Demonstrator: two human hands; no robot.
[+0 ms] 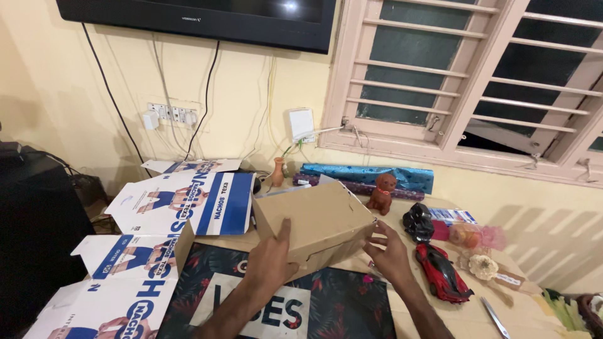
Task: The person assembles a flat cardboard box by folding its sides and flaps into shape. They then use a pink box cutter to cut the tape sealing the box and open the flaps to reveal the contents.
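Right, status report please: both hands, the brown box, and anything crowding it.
Left hand flat on brown cardboard box, thumb up. Right hand at its right corner, fingers spread. Box tilted on the table. Red toy car and brown dog figurine close by.

A box (317, 225) is held over the middle of the table (465, 317) between the hands, the left hand (271, 260) laid on its near face and the right hand (389, 254) set at its right corner, above a poster (326, 304) spread on the table. To the left of the box, flattened cartons (182, 204) are spread, with more of them (122, 279) nearer the viewer. To the right, a toy car (443, 272) is placed before a dark figurine (419, 222), scissors (495, 317) lie nearer still, and behind the box a toy dog (381, 193) is set before wrapping rolls (370, 176) laid along the wall.
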